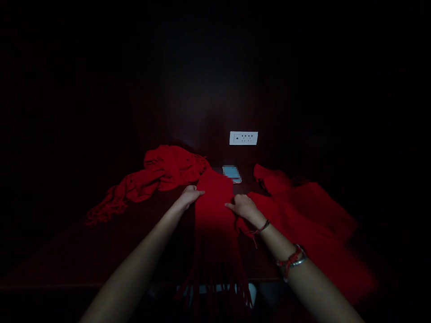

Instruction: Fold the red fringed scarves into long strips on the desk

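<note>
A red fringed scarf (215,211) lies lengthwise in front of me, its tassels hanging over the table's near edge. My left hand (191,195) grips the scarf's left side, thumb on top and fingers curled at the edge. On the opposite side, my right hand (243,206) pinches the right edge in the same way, thumb laid over the cloth. Between the hands the cloth looks flat. A bunched red fringed cloth (168,168) sits at the back left. More red cloth (303,211) spreads loosely to the right, partly behind my right forearm.
A phone (232,174) with a pixelated screen lies just beyond the scarf. A white wall socket (244,138) is set in the dark panel behind. The dark table's front edge (84,285) runs across below. The surroundings are very dim.
</note>
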Demonstrator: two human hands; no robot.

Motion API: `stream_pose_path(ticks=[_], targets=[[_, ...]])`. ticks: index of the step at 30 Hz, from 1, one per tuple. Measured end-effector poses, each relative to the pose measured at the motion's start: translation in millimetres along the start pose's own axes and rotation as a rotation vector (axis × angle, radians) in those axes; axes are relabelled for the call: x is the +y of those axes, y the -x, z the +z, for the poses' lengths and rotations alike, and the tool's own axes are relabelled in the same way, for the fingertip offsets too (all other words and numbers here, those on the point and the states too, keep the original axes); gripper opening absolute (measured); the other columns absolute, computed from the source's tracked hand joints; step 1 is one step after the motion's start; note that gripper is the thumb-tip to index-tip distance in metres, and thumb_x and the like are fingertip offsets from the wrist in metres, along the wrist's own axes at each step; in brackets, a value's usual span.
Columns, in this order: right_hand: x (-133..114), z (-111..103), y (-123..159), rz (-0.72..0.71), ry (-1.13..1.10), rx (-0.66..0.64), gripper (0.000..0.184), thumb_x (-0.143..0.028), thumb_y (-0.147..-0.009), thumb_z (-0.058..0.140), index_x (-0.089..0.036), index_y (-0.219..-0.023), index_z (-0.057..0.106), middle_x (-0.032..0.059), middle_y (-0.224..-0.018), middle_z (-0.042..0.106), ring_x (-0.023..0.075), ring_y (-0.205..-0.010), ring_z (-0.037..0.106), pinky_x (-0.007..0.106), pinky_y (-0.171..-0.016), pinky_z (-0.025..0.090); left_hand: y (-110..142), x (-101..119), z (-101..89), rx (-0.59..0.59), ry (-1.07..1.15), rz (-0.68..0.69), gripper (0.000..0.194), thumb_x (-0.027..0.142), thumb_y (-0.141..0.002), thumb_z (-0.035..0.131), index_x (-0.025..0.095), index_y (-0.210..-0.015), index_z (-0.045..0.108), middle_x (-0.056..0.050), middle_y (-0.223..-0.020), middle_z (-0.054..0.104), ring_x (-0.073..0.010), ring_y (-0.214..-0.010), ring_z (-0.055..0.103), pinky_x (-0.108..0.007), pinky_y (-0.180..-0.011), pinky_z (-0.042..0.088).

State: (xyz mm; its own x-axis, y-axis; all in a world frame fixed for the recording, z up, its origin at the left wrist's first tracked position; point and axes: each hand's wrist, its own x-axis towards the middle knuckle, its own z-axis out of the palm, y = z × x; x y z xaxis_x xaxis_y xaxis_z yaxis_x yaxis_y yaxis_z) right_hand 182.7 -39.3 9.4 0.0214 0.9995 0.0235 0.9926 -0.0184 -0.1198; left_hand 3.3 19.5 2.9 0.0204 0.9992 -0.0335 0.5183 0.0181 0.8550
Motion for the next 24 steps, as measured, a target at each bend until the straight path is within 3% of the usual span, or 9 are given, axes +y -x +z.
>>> stream_pose_path(ticks=[3,7,11,13,15,17,21,24], targets=[[-1,3,-2,0.038,-0.032,0.006,0.042,-0.048,-0.073,0.044,-0.013,-0.092,0.060,0.0150,-0.094,0.060,0.0232,-0.086,0.056,0.028,-0.065,0.042,0,1,3.9,0.048,-0.035,0.005,0.011,0.023,-0.061,0.057,0.016,-0.067,0.052,-0.001,-0.069,0.061,-0.0151,-0.067,0.057,-0.023,-0.057,0.042],[-6,4,-5,0.102,-0.068,0.024,0.041,-0.047,-0.072,0.047,-0.015,-0.093,0.060,0.0145,-0.096,0.059,0.0217,-0.087,0.056,0.026,-0.066,0.042,8,3,7.6,0.182,-0.402,-0.014,0.029,0.032,-0.060,0.058,0.017,-0.084,0.050,-0.006,-0.084,0.060,-0.0225,-0.083,0.055,-0.036,-0.075,0.037],[-14,-6,-13,0.191,-0.110,-0.021,0.040,-0.042,-0.067,0.055,-0.015,-0.097,0.058,0.0144,-0.102,0.057,0.0212,-0.092,0.054,0.025,-0.069,0.042,24,3,14.9,0.376,-0.764,0.117,0.056,0.036,-0.061,0.058,0.012,-0.109,0.039,-0.015,-0.105,0.051,-0.0284,-0.100,0.044,-0.046,-0.088,0.023],[-19,-14,-19,0.235,-0.132,-0.068,0.043,-0.037,-0.063,0.061,-0.015,-0.100,0.057,0.0139,-0.105,0.055,0.0216,-0.095,0.053,0.024,-0.071,0.042,29,3,18.7,0.425,-0.853,0.199,0.055,0.034,-0.066,0.054,0.014,-0.114,0.037,-0.016,-0.117,0.041,-0.0286,-0.106,0.037,-0.048,-0.090,0.019],[-24,-20,-25,0.269,-0.145,-0.105,0.048,-0.034,-0.058,0.065,-0.015,-0.102,0.056,0.0132,-0.107,0.054,0.0223,-0.097,0.052,0.024,-0.072,0.043,31,1,20.9,0.363,-0.907,0.252,0.044,0.030,-0.072,0.046,0.019,-0.114,0.041,-0.015,-0.123,0.036,-0.0277,-0.109,0.034,-0.048,-0.091,0.018],[-26,-23,-30,0.286,-0.146,-0.124,0.051,-0.031,-0.055,0.067,-0.015,-0.102,0.056,0.0122,-0.107,0.055,0.0221,-0.096,0.052,0.024,-0.071,0.043,30,-1,20.5,0.212,-0.941,0.258,0.037,0.029,-0.078,0.037,0.021,-0.113,0.044,-0.012,-0.126,0.034,-0.0273,-0.114,0.029,-0.049,-0.093,0.014],[-28,-21,-41,0.284,-0.143,-0.133,0.042,-0.027,-0.053,0.067,-0.015,-0.093,0.061,0.0095,-0.100,0.059,0.0189,-0.088,0.056,0.021,-0.066,0.044,25,-11,14.5,-0.102,-0.899,0.141,0.051,0.048,-0.078,0.028,0.027,-0.124,0.032,-0.003,-0.134,0.022,-0.0304,-0.122,0.009,-0.055,-0.093,0.000],[-30,-16,-47,0.288,-0.132,-0.105,0.032,-0.022,-0.050,0.069,-0.012,-0.080,0.064,0.0102,-0.085,0.064,0.0185,-0.073,0.060,0.022,-0.058,0.045,22,-19,11.6,-0.149,-0.842,0.118,0.059,0.056,-0.073,0.028,0.030,-0.126,0.026,0.002,-0.136,0.015,-0.0314,-0.122,0.002,-0.056,-0.093,-0.002]])
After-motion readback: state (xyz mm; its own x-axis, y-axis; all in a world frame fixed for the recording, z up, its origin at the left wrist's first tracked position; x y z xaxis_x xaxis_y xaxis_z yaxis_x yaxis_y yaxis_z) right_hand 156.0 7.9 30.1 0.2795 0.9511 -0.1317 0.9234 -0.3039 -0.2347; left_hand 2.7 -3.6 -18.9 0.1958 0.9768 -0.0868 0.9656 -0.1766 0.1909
